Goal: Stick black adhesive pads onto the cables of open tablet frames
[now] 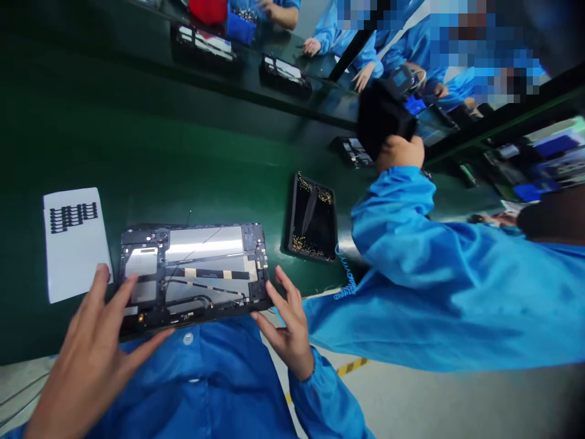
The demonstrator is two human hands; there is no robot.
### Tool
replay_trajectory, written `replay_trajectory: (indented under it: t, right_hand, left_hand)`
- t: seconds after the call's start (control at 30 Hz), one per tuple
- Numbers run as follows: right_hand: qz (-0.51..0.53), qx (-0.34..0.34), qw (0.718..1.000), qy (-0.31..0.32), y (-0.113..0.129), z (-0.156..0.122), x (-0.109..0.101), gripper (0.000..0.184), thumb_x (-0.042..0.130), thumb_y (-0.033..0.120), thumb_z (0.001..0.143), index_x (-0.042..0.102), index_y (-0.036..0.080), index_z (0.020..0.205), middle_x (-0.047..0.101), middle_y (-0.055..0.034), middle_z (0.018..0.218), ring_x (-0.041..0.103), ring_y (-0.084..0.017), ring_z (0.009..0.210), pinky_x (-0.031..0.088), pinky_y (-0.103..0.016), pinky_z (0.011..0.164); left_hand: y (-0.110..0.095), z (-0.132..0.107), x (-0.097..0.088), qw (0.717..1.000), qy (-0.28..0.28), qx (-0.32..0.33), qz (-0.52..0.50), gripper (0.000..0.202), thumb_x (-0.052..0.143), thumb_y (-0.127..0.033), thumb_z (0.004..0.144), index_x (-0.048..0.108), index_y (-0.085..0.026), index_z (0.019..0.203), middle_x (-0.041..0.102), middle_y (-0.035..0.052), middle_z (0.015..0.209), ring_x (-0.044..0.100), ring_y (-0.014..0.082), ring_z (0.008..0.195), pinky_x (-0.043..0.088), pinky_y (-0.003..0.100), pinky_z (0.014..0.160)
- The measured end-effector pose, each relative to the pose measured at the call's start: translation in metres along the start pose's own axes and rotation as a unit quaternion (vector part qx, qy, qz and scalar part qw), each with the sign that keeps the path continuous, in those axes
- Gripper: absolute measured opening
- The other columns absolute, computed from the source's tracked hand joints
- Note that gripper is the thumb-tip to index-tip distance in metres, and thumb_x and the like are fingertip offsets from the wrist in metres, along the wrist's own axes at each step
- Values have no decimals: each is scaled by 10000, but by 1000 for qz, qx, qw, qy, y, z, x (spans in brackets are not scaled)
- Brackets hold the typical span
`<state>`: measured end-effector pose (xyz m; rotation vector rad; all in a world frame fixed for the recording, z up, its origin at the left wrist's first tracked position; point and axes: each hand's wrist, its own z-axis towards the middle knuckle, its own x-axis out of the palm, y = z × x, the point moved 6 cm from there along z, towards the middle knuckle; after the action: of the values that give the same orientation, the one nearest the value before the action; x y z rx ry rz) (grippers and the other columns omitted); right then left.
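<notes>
An opened tablet (208, 271), its inner metal plates, ribbon cables and black frame showing, lies face-up near the front edge of the bench. My left hand (94, 341) holds its left front corner, with the thumb along the front edge and the index finger over the left side. At the right end, my right hand (287, 320) grips the lower corner between thumb and fingers. The undersides of the fingertips are hidden. Left of the tablet is a white sheet (77, 256) bearing rows of small black stickers.
A black tray (314, 216) with small gold-coloured pieces sits right of the tablet. A co-worker's blue sleeve (411, 244) reaches in from the right, the hand holding a dark object (381, 116). More opened devices (286, 73) stand along the far ledge, near other people.
</notes>
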<state>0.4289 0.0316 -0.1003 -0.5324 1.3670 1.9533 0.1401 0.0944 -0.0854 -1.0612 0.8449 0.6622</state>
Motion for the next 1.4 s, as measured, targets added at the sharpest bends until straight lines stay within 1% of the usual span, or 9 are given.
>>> replay_trajectory:
  t: [0.1,0.33,0.47,0.63,0.77,0.93,1.13,1.27,1.4]
  right_hand:
    - [-3,-15,998,56,-2,9,0,644,754,271,889,500,268,1481,383,-177,1586,469,-342,1401,498,-548,1074]
    - [-53,-87,991,85,16,10,-8,519,626,180,963,524,249,1467,410,-181,1572,509,-322,1375,555,-503,1022]
    - [-58,-108,991,51,-2,67,4,491,625,237,979,535,272,1460,417,-162,1574,508,-313,1382,520,-522,1067]
    - [-25,-101,994,29,-65,155,54,457,595,484,979,664,203,1333,535,-193,1474,576,-327,1321,504,-523,1084]
    - [-52,-84,992,81,-79,178,64,568,580,629,932,703,195,1277,552,-194,1452,595,-353,1292,517,-538,1066]
    - [-50,-156,981,108,19,199,63,298,618,463,963,708,236,1134,610,-149,1326,597,-327,1234,504,-545,1040]
    - [46,-295,891,342,166,209,205,84,653,105,924,652,187,941,655,-51,970,633,-187,953,542,-317,867]
    - [-53,-310,868,383,183,202,274,96,674,64,891,673,159,878,654,-60,944,624,-183,923,513,-291,865]
    - [-91,-299,868,386,177,199,291,99,606,81,936,677,132,890,641,-92,935,609,-201,913,498,-314,869]
  left_hand:
    - [30,-13,5,995,58,-76,-17,767,470,-762,861,270,-495,1552,205,-130,1662,484,419,1384,458,626,1129]
    - [14,-10,-19,1000,5,11,7,631,523,-509,965,380,-319,1550,368,59,1620,598,336,1286,568,432,1007]
    - [27,53,-19,1000,-7,1,-17,672,581,-502,947,369,-304,1553,294,88,1654,473,339,1408,486,451,1111]
    - [57,152,24,997,21,-44,-58,740,740,-321,858,428,-173,1513,284,201,1636,384,347,1465,401,469,1182]
    - [64,157,23,998,32,-37,-43,868,822,-361,769,416,-205,1521,419,187,1570,407,368,1451,423,504,1162]
    - [103,100,-35,1000,5,-12,-12,525,488,-297,1004,391,-262,1518,445,83,1578,397,226,1474,283,495,1243]
    - [179,76,-33,996,72,-60,-13,733,589,-383,927,266,-218,1564,411,122,1593,324,275,1511,211,561,1245]
    - [180,77,-23,995,67,-67,-28,798,582,-393,927,183,-197,1589,420,126,1587,329,241,1510,181,512,1261]
    - [175,78,-23,995,68,-67,-41,865,608,-375,903,136,-173,1599,437,130,1576,326,239,1512,152,510,1267]
